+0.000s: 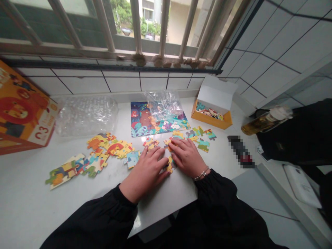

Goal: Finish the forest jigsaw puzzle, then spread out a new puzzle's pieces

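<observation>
My left hand (146, 171) and my right hand (185, 155) lie side by side on a white counter (26, 204), fingers stretched flat and pressing down on colourful puzzle pieces (169, 164) between them. More loose pieces (199, 136) lie just beyond my right hand. To the left, joined pieces form an orange and yellow cluster (110, 147) and a longer strip (72, 169). A printed puzzle picture sheet (141, 122) lies further back with a clear plastic bag (163, 103) on it.
An orange puzzle box (23, 110) stands at the far left beside crumpled clear plastic (85, 114). A small open orange box (212, 103) of pieces sits at the back right. A bottle (267, 121) and dark bag (301, 131) lie right. A barred window is behind.
</observation>
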The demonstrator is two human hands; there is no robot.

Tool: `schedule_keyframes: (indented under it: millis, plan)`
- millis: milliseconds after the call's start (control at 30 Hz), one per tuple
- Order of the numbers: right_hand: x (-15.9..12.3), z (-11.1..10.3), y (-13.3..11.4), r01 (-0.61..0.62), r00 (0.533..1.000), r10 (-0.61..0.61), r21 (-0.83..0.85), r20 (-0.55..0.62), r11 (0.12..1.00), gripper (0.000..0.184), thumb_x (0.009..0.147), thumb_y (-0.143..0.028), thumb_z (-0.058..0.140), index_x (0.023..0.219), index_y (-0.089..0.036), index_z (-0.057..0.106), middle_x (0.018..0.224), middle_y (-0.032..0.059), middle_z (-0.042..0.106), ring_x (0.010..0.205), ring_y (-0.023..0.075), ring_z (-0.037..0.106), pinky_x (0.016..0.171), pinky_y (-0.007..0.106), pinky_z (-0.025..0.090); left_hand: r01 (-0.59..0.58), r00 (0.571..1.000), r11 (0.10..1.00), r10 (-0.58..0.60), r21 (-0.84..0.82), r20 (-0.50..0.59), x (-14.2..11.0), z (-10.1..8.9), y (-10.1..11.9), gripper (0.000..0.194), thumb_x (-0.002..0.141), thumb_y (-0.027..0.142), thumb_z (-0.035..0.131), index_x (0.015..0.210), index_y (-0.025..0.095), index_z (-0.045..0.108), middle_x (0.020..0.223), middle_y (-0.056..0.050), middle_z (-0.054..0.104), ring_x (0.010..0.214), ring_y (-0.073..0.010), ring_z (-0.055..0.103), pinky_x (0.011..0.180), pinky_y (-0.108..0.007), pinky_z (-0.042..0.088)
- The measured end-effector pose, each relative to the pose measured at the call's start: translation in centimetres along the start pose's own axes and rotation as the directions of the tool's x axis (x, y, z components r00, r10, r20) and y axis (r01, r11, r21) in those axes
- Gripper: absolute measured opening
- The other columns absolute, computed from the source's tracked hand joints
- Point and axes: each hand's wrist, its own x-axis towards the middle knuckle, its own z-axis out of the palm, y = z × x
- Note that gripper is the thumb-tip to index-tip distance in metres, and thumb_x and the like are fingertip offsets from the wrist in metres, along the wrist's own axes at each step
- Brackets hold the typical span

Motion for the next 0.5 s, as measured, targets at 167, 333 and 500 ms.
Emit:
schedule_keyframes:
  millis: [167, 333, 500]
  plan:
    - [-0.2, 0.2, 0.3, -0.082, 0.996, 0.083, 0.015, -0.034, 0.996, 0.047, 0.114, -0.03, 0.05, 0.159, -0.025, 0.059, 0.167, 0.0074, 0.061, 0.155, 0.0295, 0.054, 0.133, 0.06, 0.033, -0.047, 0.999, 0.999, 0.047, -0.028, 0.023, 0.6, 0.4, -0.1, 0.044, 0.105, 0.044, 0.075, 0.144, 0.027, 0.063, 0.175, -0.008, 0.047, 0.163, -0.0372, 0.039, 0.137, -0.074, 0.024]
    - [-0.2, 0.0, 0.4, -0.178, 0.981, 0.173, -0.061, -0.085, 0.982, 0.038, 0.114, -0.034, 0.053, 0.146, -0.022, 0.068, 0.157, 0.0112, 0.07, 0.141, 0.0321, 0.063, 0.127, 0.057, 0.038, -0.049, 0.998, 0.998, 0.05, -0.031, 0.034, 2.2, 1.0, 0.3, 0.07, 0.11, 0.059, 0.064, 0.168, 0.024, 0.045, 0.177, -0.006, 0.045, 0.165, -0.0348, 0.038, 0.14, -0.074, 0.015]
    - [-0.3, 0.0, 0.5, -0.187, 0.976, 0.177, -0.071, -0.125, 0.98, 0.032, 0.115, -0.032, 0.053, 0.137, -0.021, 0.073, 0.146, 0.012, 0.076, 0.132, 0.0307, 0.066, 0.121, 0.051, 0.043, 0.071, 0.997, 0.995, -0.072, 0.071, 0.013, 2.5, 1.0, 0.7, 0.056, 0.114, 0.058, 0.056, 0.159, 0.025, 0.057, 0.174, -0.006, 0.049, 0.162, -0.0363, 0.041, 0.137, -0.079, 0.019]
